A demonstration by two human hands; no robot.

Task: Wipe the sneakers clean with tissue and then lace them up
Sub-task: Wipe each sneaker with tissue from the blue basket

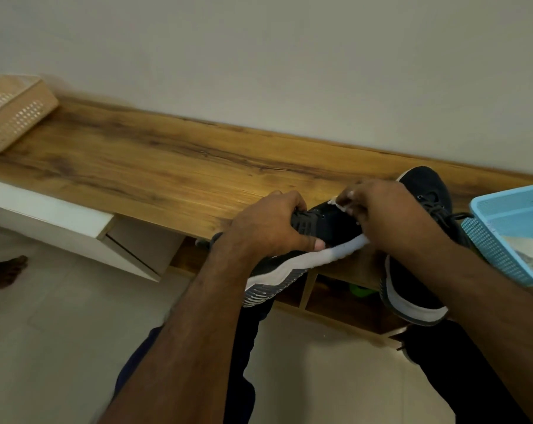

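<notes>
While our left hand (268,221) grips the black sneaker (320,237) at the wooden shelf's (167,166) front edge, our right hand (381,212) pinches a white tissue (340,203) against its upper. Second sneaker (424,191) sits just right, beside a blue basket (491,240). Tan basket (11,114) far left.

Two black sneakers — one (320,234) held at the edge of the single wooden shelf top (155,166), the other (424,240) just right of it. Two hands: left hand (271,228), right hand (381,212). One piece of white tissue (341,203). Two baskets — one tan basket (11,111), one blue basket (510,231). One bare foot (5,270) on the floor.
</notes>
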